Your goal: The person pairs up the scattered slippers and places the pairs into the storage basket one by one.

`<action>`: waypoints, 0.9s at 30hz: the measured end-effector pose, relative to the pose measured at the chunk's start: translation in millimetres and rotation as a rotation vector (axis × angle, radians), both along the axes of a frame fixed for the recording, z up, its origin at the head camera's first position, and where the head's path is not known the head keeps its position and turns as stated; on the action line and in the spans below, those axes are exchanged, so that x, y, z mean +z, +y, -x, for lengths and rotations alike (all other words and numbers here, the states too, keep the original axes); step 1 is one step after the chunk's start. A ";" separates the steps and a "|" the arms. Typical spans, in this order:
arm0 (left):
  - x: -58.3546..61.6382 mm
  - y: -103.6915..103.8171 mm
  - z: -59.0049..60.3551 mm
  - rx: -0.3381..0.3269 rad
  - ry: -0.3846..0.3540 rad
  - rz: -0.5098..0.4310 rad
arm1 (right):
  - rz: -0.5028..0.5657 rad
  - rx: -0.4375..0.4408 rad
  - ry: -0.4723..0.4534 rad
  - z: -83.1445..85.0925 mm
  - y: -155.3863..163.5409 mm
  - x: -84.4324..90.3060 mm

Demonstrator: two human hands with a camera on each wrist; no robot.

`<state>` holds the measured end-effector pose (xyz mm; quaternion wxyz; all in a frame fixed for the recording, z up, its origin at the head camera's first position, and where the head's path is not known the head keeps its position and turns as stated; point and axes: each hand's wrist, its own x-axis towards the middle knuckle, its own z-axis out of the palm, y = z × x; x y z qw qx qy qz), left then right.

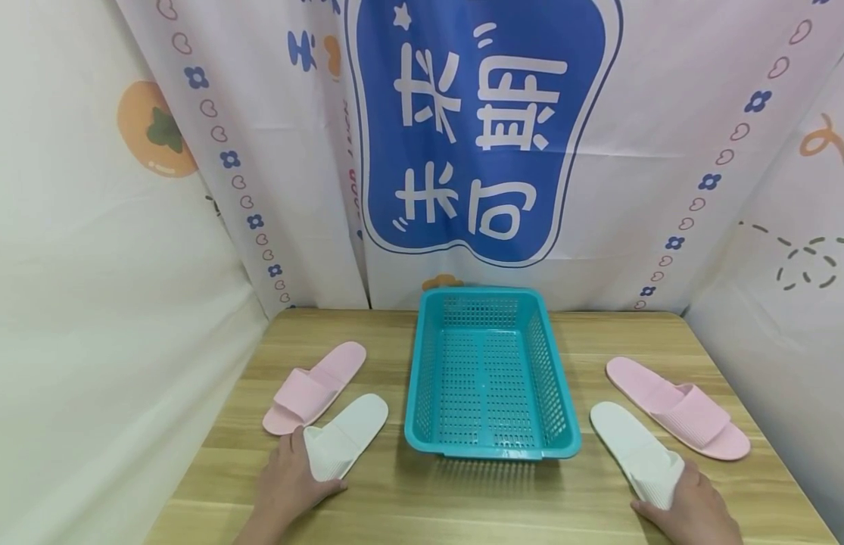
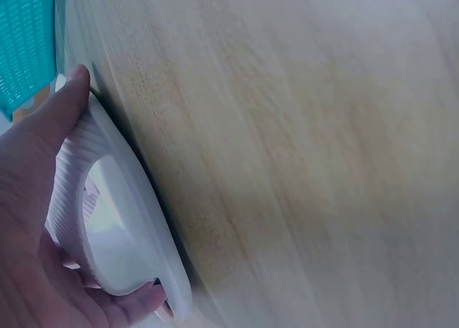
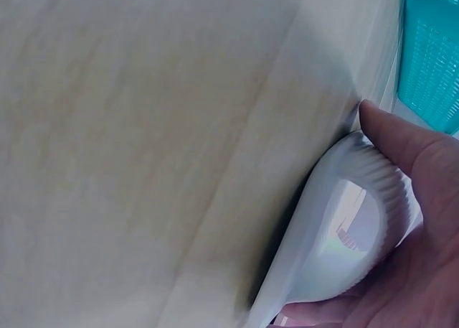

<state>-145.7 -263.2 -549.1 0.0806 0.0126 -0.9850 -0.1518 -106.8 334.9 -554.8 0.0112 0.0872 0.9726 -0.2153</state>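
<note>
On the left side of the wooden table, my left hand grips a white slipper across its ribbed strap end. The left wrist view has the thumb at one edge of this white slipper and the fingers curled at the other edge. Opposite it, my right hand holds a second white slipper in the same way. Its thumb lies at the near edge of the strap, with the other fingers around the far side. Both slippers lie sole down, close over the table.
A pink slipper lies beyond the left white one, and another pink slipper lies right of the right white one. Between the pairs stands a teal perforated basket with nothing in it. Printed white cloth hangs behind the table.
</note>
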 end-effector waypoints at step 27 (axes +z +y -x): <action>8.4 5.3 -2.8 0.003 -0.018 0.003 | 0.002 -0.027 -0.106 2.2 3.1 4.8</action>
